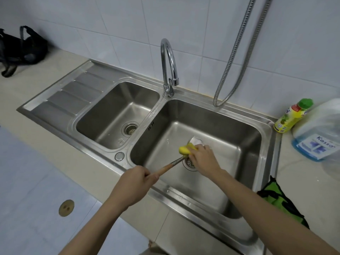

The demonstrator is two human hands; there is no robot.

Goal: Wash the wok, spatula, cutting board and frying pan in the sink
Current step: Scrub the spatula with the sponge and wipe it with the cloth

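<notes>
White wall tiles back a beige countertop [46, 137] that holds a stainless double sink [265, 137] with a chrome faucet [168, 65]. Over the right basin, the left hand [136, 183] grips the wooden handle of the spatula [170, 165], whose metal blade reaches toward the drain. The right hand [202, 157] curls round a yellow sponge [185, 149], pressing it on the blade. A dish soap bottle [292, 116] and a black bag [22, 48] sit on the counter.
</notes>
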